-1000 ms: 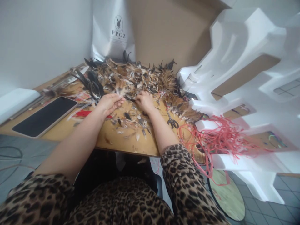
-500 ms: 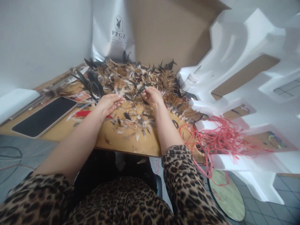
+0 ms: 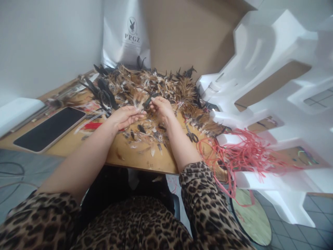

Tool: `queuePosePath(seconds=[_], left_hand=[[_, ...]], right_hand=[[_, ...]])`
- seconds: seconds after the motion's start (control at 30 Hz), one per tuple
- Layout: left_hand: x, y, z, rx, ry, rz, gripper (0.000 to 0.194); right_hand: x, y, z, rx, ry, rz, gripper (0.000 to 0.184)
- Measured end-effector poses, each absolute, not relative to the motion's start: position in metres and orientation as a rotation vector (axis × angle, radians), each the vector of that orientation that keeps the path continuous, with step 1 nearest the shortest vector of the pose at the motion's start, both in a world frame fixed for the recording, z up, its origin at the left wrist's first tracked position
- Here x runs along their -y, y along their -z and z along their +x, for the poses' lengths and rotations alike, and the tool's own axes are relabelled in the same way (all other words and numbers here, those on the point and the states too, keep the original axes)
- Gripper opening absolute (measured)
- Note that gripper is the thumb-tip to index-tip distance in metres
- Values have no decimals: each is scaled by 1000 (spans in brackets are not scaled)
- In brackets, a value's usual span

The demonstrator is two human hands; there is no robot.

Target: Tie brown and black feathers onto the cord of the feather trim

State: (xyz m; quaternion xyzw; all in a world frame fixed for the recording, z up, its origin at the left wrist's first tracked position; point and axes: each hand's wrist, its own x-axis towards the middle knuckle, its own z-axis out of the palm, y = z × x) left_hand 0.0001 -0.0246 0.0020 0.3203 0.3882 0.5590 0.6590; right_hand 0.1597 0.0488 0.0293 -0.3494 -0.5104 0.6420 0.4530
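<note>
The dark feather (image 3: pixel 147 102) lay at the centre of the frame, just off the upper left side of the right hand (image 3: pixel 161 108), its long axis slanting from lower left to upper right. The right hand's grip was closed to a pinch, thumb and fingertips apparently together on it. A small tan feather bunch (image 3: pixel 138 98) stood immediately left of it, pale base down at the left hand (image 3: pixel 128 116) and fluffy tips fanned towards the top of the frame. The left grip was also pinched narrow, seemingly on that base, with its other fingers loosely curled towards the right. So the feather crossed the bunch's upright line at a slant, in the narrow space between the hands; whether the two touched could not be told. The right hand was the nearer to the dark feather. Beyond both hands spread a heap of feathers (image 3: pixel 158 85), and below them loose feathers (image 3: pixel 151 134) littered the desk (image 3: pixel 145 160).
</note>
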Motion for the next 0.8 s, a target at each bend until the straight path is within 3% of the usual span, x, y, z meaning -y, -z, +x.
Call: queuePosePath(seconds=[0.5, 0.8], left_hand=[[17, -2, 0, -932, -1544, 637, 2], [19, 0, 0, -960, -1447, 724, 9]], right_hand=[[-32, -16, 143, 1447, -1671, -951, 40], [-28, -11, 135, 1397, -1518, -956, 40]])
